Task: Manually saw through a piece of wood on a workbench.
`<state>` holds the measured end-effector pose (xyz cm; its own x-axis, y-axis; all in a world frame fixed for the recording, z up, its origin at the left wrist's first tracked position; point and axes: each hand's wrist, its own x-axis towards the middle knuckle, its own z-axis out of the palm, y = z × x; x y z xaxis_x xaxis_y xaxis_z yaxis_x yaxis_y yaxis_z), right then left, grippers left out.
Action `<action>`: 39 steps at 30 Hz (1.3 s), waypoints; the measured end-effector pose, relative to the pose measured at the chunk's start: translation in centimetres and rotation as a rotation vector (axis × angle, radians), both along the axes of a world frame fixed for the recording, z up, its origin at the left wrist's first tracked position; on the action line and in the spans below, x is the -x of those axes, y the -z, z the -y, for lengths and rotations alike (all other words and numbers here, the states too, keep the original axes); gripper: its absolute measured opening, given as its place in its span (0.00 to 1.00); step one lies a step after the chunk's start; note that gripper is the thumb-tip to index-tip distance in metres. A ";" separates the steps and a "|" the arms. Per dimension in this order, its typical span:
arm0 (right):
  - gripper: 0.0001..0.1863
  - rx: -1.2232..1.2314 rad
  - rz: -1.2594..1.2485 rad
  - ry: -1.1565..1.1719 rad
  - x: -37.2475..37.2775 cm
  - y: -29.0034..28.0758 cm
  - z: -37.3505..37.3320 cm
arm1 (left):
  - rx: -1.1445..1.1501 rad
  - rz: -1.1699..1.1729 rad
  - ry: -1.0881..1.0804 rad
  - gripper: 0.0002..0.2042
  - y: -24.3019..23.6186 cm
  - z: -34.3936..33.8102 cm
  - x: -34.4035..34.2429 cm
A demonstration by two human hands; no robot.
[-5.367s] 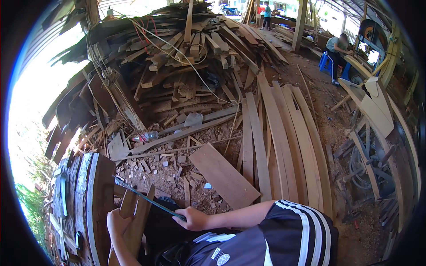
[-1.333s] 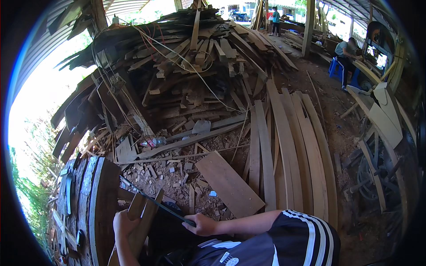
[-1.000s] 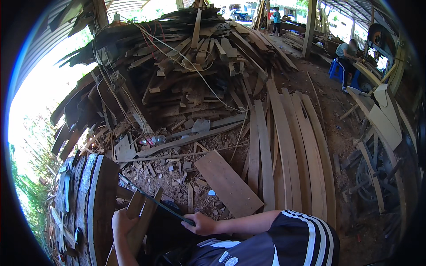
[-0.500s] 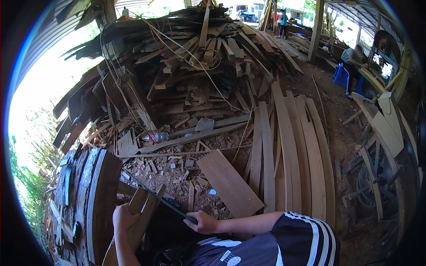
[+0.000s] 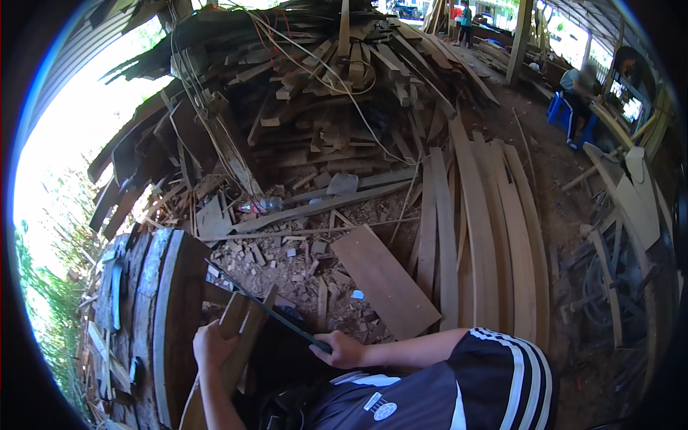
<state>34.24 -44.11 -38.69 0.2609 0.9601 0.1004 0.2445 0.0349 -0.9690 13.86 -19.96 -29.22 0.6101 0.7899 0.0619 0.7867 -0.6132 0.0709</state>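
My left hand (image 5: 215,347) is closed around the upper part of a piece of wood (image 5: 251,337), which stands tilted beside a thick timber block. At its top the wood shows two prongs with a gap between them. My right hand (image 5: 342,349) is closed on the near end of a long, thin, dark blade-like tool (image 5: 276,315). The tool slants up and leftward past the top of the wood, its far end near the block's corner. Whether it is a saw or a file, I cannot tell. Contact between tool and wood is unclear.
The thick timber block (image 5: 183,301) stands at my left, with offcuts on it. Ahead lie wood chips and a broad board (image 5: 387,283). Long planks (image 5: 476,236) run along the right, below a large wood pile (image 5: 315,93). A person (image 5: 575,89) sits far right.
The view has shifted, so the scene sits slightly to the right and the background higher. Both hands keep their grips, and the tool still slants across near the wood's top.
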 end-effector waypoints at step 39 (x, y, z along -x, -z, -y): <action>0.34 -0.250 0.454 0.029 0.2 -10.2 -0.8 | 0.169 -0.199 0.204 0.29 -0.2 -2.3 -3.0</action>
